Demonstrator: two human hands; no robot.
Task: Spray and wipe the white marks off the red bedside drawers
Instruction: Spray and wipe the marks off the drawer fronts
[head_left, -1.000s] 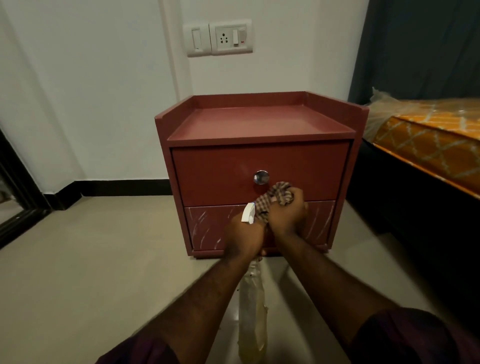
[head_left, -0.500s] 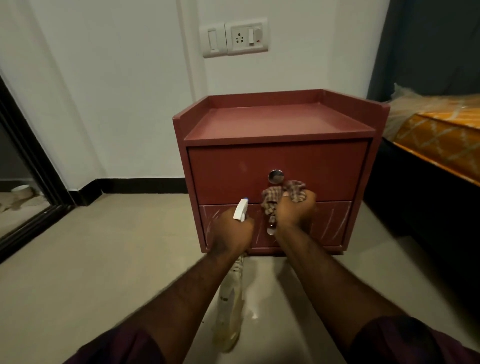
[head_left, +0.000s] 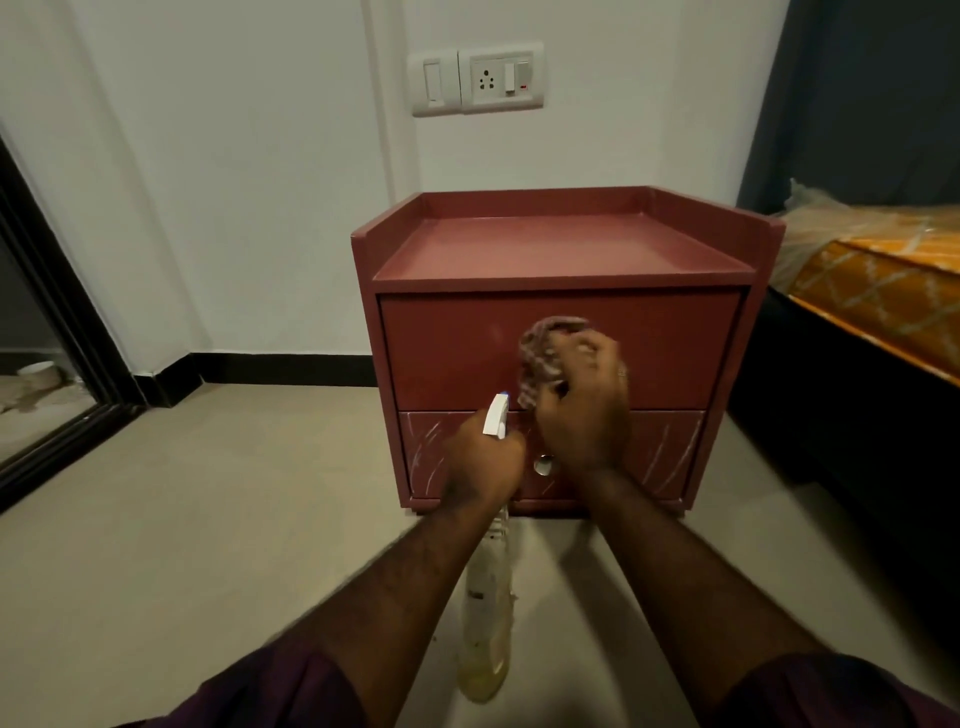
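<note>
right hand (head_left: 582, 410) has the checked cloth (head_left: 545, 358) bunched against the red bedside drawers' (head_left: 561, 332) top drawer front, left hand (head_left: 483, 457) gripping the spray bottle (head_left: 488, 597)

A white switch and socket plate (head_left: 477, 78) sits on the wall (head_left: 234, 182). At right lies an orange patterned mattress (head_left: 883, 291), seemingly plastic-wrapped, with a dark curtain (head_left: 872, 104) behind.

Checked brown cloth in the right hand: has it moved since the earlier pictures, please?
Yes, upward: the checked cloth now hides the knob of the red upper drawer.
</note>
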